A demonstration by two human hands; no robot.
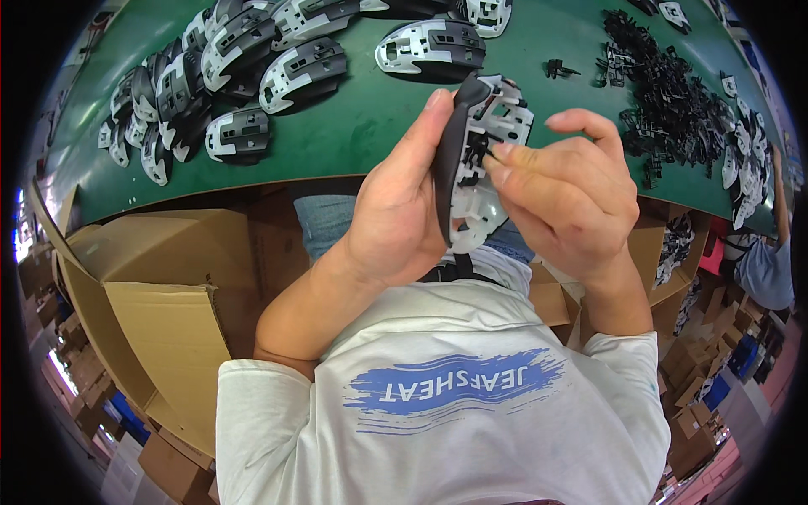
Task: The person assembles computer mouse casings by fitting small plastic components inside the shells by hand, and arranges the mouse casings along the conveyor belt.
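Watching remotely, I see the left hand (394, 198) clasp the plastic shell (449, 172) lengthwise toward the tabletop (353, 139), hollow side facing the right hand (576, 185), pinching a black clip (476, 150).

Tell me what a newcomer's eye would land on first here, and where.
First, at the centre: the left hand holds a curved black-and-white shell, the right hand with its fingertips at a small black part inside it. Then the similar shells crowding the green table's upper left, and the heap of black pieces on its right.
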